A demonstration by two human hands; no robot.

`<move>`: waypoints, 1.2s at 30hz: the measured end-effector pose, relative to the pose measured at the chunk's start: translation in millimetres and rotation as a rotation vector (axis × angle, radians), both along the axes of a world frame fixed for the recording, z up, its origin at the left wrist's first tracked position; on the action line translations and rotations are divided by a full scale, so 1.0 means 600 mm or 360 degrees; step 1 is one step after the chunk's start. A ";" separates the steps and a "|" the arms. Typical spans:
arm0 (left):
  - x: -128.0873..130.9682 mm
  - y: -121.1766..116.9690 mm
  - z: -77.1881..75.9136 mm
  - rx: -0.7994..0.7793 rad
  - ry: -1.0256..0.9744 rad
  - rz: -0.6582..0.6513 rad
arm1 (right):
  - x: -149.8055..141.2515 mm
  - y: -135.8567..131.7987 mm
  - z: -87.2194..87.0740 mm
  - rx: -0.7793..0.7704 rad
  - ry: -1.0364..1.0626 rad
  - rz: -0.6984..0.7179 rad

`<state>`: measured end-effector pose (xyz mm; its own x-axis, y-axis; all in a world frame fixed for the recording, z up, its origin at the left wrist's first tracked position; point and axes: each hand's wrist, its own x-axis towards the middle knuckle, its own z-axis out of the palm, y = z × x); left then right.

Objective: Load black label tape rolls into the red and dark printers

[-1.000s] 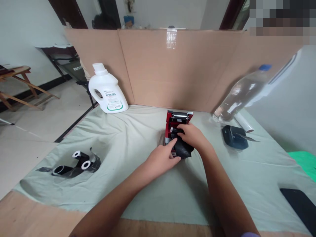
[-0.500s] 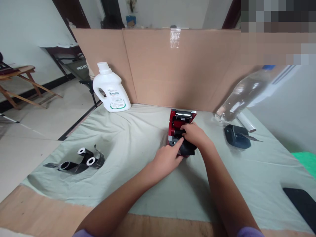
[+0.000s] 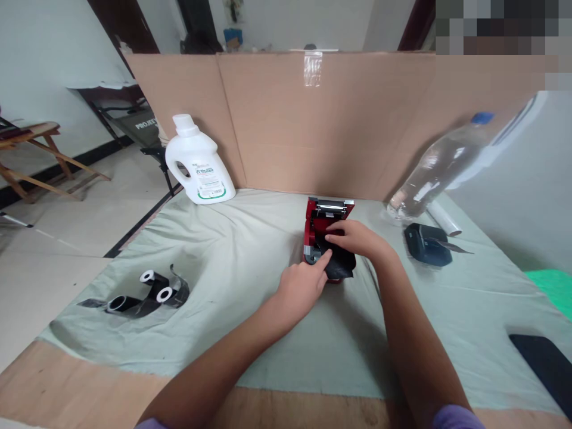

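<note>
A small red and black printer (image 3: pixel 309 230), its lid tilted up at the back, stands on the cloth in front of me. A wide black strip (image 3: pixel 343 266) hangs out over its front. My left hand (image 3: pixel 301 287) grips the printer's near left side, index finger stretched onto the strip. Over the opening lies my right hand (image 3: pixel 357 237), open, its fingers apart and touching the strip's upper part. That hand partly hides the inside of the printer.
Several black rolls (image 3: pixel 164 294) lie at left. A white detergent jug (image 3: pixel 206 170) and clear bottle (image 3: pixel 440 170) stand near a cardboard panel (image 3: pixel 286 125). At right are a dark device (image 3: pixel 426 245), a white tube (image 3: pixel 444 219) and a black phone-like slab (image 3: pixel 543 363).
My right fingers have loosened and straightened, and that hand has lifted slightly. More of the black strip shows. My left hand stays at the printer's near left side.
</note>
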<state>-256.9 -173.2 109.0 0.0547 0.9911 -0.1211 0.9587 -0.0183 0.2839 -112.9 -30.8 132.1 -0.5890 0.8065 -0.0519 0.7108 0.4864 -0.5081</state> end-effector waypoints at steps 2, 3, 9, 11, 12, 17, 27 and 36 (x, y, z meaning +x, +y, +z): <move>-0.003 0.000 0.003 -0.0012 0.0030 -0.0032 | 0.019 0.011 0.008 -0.0023 0.0150 -0.0146; -0.006 -0.001 0.003 -0.0010 0.0038 -0.0061 | 0.026 0.018 0.008 0.0046 0.0235 -0.0298; -0.031 0.000 -0.016 0.0122 -0.0004 -0.0207 | 0.014 0.051 -0.027 0.0095 0.0998 -0.0551; -0.037 -0.001 -0.026 0.0183 0.0004 -0.0258 | 0.011 0.051 -0.036 0.0030 0.1118 -0.0479; -0.039 -0.001 -0.031 0.0215 0.0013 -0.0288 | 0.013 0.049 -0.040 0.0028 0.1141 -0.0459; -0.043 -0.003 -0.055 0.0485 0.0021 -0.0416 | 0.043 0.008 -0.077 -0.0141 0.1092 -0.0389; -0.082 0.016 -0.093 0.1081 -0.0270 -0.0240 | 0.020 -0.055 -0.168 -0.0261 0.1391 -0.0506; -0.090 0.033 -0.114 0.0867 -0.0539 -0.0039 | 0.023 -0.053 -0.186 -0.0276 0.1449 -0.0547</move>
<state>-311.1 -153.4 40.6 0.0253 0.9037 0.4274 0.8150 -0.2663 0.5147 -98.8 -62.6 20.7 -0.1977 0.9652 0.1713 0.1020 0.1941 -0.9757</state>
